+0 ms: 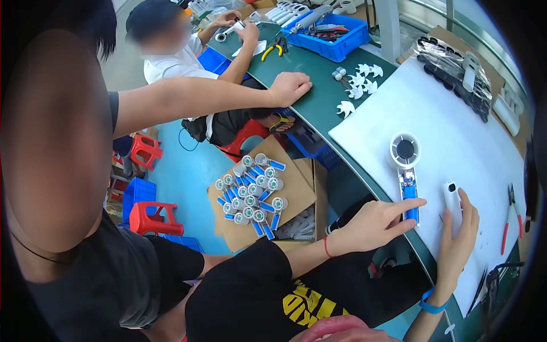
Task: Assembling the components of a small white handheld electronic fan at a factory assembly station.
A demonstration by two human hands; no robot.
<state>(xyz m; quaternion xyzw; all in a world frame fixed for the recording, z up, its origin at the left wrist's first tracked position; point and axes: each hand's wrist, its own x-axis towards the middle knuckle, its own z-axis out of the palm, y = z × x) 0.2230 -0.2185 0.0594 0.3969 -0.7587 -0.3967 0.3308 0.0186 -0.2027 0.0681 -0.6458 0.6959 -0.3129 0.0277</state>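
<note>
One open handheld unit point(408, 181), head view: lying on the white sheet point(461, 142), close to the near edge of the green table point(319, 105).
Long axis of the unit: running almost straight up and down the picture, with the round white head point(394, 155) at the upper end and the blue cell point(410, 196) set along the handle below.
Left hand point(373, 227): nearer of the two to the unit, reaching in from its left; index finger extended across the blue cell, thumb parted below, not closed around the handle; impossible to tell whether touching or just above.
Right hand point(462, 231): grasping a white casing point(451, 199), thumb along its left side, fingers along its right.
White casing: just right of the unit, apart from it and close to parallel, dark-spotted end uppermost; whether lifted or resting, hard to tell.
Red-handled pliers point(505, 236): lying right of the right hand, on the side away from the unit.
White fan wheels point(356, 91): scattered higher up the table, to the right of a co-worker's hand point(289, 88).
</note>
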